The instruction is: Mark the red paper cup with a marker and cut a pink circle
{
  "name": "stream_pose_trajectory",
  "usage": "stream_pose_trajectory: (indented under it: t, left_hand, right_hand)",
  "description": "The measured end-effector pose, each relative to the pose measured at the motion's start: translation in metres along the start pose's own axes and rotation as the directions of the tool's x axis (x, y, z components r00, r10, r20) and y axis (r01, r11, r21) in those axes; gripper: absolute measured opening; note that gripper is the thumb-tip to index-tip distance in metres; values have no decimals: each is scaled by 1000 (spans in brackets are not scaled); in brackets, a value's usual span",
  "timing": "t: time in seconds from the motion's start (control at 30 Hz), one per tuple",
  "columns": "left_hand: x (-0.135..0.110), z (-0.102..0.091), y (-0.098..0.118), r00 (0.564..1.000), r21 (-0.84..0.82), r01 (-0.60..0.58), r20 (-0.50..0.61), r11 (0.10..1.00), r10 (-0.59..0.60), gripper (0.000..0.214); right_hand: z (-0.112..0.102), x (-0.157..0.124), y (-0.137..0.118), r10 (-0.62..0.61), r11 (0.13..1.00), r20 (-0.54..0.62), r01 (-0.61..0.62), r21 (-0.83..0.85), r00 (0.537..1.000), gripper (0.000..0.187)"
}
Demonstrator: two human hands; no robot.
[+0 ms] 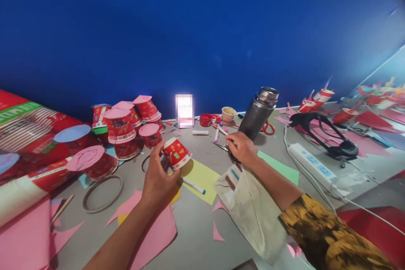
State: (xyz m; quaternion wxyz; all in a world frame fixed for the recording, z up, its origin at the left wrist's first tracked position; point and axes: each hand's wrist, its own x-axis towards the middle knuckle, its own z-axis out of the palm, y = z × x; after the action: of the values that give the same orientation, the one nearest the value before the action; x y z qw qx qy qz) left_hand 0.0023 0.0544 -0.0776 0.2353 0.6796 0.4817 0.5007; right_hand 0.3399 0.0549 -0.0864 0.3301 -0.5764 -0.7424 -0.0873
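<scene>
My left hand (161,173) grips a red paper cup (177,153) with yellow and green prints, tilted above the table. At the centre right, my right hand (242,148) is closed over a pair of scissors (220,147). Their blades point left, while the palm and fingers hide most of the handles. Below the left hand's cup lie a yellow paper sheet (202,179) and a white marker with a blue end (194,185). Under my right forearm rests a pale cloth pouch (249,215). A dark thermos (258,114) without a lid stands just behind the right hand.
Stacked red cups with pink paper tops (120,124) stand at the left, near a tape ring (103,194). Pink paper (158,236) lies in front. To the right are a power strip (311,162), a black strapped headset (325,135) and a white cable. A blue wall (202,29) rises behind.
</scene>
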Motion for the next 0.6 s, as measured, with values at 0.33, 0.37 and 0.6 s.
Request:
stream_pose_trajectory:
  t: [0.33, 0.37, 0.6]
  left_hand:
    - [0, -6, 0, 999, 54, -42, -23, 998, 43, 81]
    - [0, -6, -1, 998, 51, -63, -27, 997, 65, 80]
    - [0, 3, -9, 995, -7, -88, -43, 996, 87, 80]
  right_hand:
    - [5, 1, 1, -69, 980, -37, 75, 183, 997, 19]
    - [5, 1, 1, -74, 980, -29, 78, 184, 997, 19]
    - [-1, 4, -4, 19, 996, 51, -24, 88, 999, 20]
